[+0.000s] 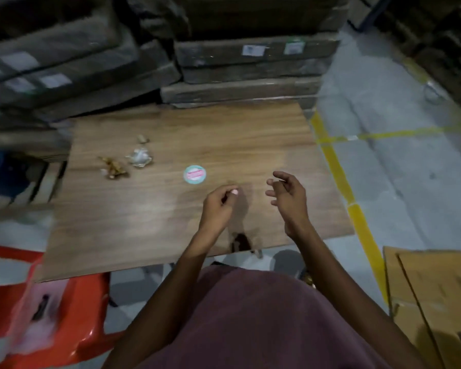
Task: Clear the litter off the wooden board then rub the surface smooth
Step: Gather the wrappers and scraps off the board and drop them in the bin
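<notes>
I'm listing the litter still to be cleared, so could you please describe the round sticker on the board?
The round sticker is a small flat disc, seemingly paper, with a pale teal rim and a pink band across its middle; any print is too blurred to read. It lies flat near the centre of the wooden board, right of the crumpled wrappers and beyond the left hand. Nothing touches it.
</notes>
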`<state>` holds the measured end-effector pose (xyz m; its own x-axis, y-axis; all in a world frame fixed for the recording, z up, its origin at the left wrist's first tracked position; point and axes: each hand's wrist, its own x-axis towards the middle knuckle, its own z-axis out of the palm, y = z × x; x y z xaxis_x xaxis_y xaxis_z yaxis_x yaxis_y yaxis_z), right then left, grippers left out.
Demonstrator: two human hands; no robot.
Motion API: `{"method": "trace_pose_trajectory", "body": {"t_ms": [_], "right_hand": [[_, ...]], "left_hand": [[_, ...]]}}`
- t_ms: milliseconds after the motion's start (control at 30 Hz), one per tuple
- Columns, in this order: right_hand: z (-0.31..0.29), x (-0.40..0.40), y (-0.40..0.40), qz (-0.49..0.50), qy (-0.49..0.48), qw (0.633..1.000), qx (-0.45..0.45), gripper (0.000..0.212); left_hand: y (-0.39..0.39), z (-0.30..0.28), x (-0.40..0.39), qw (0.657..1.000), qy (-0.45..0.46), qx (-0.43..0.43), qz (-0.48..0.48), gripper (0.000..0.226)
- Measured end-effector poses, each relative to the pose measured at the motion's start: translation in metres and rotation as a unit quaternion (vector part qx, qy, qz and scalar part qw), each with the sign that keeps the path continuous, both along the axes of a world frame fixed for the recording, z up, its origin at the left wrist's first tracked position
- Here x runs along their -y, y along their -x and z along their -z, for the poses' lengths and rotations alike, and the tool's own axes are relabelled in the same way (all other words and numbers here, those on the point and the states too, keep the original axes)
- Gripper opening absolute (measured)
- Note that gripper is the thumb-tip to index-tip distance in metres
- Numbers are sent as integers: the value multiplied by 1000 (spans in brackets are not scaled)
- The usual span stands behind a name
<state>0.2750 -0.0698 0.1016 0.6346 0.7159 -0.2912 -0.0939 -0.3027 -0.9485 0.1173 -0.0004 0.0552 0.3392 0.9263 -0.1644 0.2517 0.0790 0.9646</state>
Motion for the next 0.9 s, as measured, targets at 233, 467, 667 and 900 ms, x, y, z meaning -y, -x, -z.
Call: {"method": "trace_pose_trajectory", "body": {"t_ms": [233,467,667,900], "right_hand": [[-1,-103,90,-94,12,995,10,24],[24,-162,146,-197,66,976,56,20],[59,-210,159,-271,114,950,103,19],[103,-297,178,-310,139,929,147,35]], "left_hand": [[106,-8,-91,995,-9,-3,-102,16],[198,27,-159,969,-20,-86,-231,30],[229,64,-200,940,1,-167,-296,59],[218,87,-241,927,26,-292,-234,96]]}}
